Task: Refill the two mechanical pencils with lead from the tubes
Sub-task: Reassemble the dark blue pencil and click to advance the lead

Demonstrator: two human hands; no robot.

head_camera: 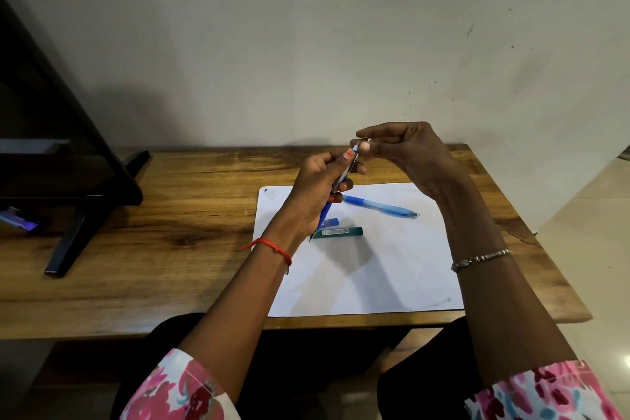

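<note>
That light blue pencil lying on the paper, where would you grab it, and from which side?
Pinch the light blue pencil at mid-barrel, coming straight down from above. It lies flat and slanted on the white paper, with bare paper along both long sides, leaving room to pinch. Its darker end sits close under the left hand, so the middle is probably easier.

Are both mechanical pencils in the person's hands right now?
No: only one pencil is held, gripped by the left hand with the right hand pinching its top; the second pencil lies on the white paper.
</note>
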